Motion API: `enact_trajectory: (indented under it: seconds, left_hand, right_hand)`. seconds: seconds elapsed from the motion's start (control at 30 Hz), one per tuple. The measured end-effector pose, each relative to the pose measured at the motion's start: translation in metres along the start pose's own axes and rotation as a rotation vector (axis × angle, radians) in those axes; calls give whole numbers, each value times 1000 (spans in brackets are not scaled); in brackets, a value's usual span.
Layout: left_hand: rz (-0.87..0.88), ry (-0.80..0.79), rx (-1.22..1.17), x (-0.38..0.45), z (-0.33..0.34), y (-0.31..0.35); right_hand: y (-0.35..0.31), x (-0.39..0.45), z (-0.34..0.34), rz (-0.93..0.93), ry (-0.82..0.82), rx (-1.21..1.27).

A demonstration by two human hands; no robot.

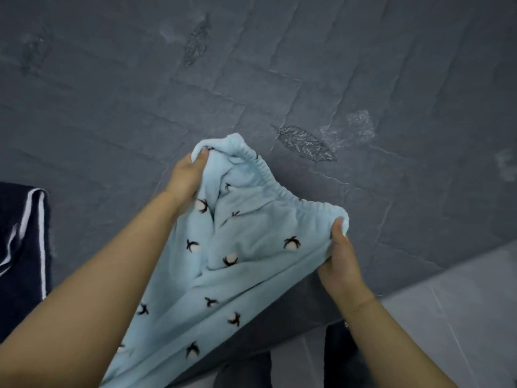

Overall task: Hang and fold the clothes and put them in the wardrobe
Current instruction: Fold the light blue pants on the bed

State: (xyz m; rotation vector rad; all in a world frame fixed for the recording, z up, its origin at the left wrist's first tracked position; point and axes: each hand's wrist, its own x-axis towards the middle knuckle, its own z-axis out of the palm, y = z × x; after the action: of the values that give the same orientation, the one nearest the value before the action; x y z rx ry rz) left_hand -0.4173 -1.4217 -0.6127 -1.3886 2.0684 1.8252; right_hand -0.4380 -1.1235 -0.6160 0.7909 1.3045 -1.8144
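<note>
A pair of light blue fleece trousers (246,247), dotted with small white tufts on dark sprigs, is held up by its gathered elastic waistband (268,177) above a bed. The waistband runs in a sagging arc from upper left down to the right, and the rest of the cloth hangs toward the lower left, past the bottom edge of the view.

The left hand (187,175) grips the upper left end of the waistband, fingers curled into the fleece with the thumb pressed on top of the bunched edge. The right hand (340,259) pinches the other end of the waistband, thumb on the near side and the fingers tucked behind the cloth, out of sight. Both bare forearms reach in from the bottom corners.

Under the trousers lies the bed, covered by a dark grey quilted bedspread (140,93) with stitched seams and a few embroidered leaf shapes (306,142), one just beyond the waistband and another farther up. At the left edge a dark navy garment (19,247) with white stripes lies on the bedspread, well apart from the trousers. To the lower right, past the bed's edge, pale grey floor tiles (461,317) show, and dark shapes at the bottom look like the person's legs, though blurred.
</note>
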Motion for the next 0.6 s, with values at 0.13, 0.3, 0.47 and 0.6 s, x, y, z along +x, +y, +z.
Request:
enact_trajectory:
  seconds: [0.13, 0.3, 0.47, 0.6]
  left_hand:
    - [21, -121, -68, 8, 81, 68]
    - [45, -209, -70, 17, 224, 144]
    - [114, -270, -32, 39, 383, 215]
    - [152, -385, -61, 50, 484, 265]
  right_hand:
    - [-75, 28, -57, -87, -12, 54]
    - [-206, 70, -151, -153, 61, 45]
    - [-324, 104, -235, -206, 185, 75]
    - [-395, 128, -286, -238, 249, 58]
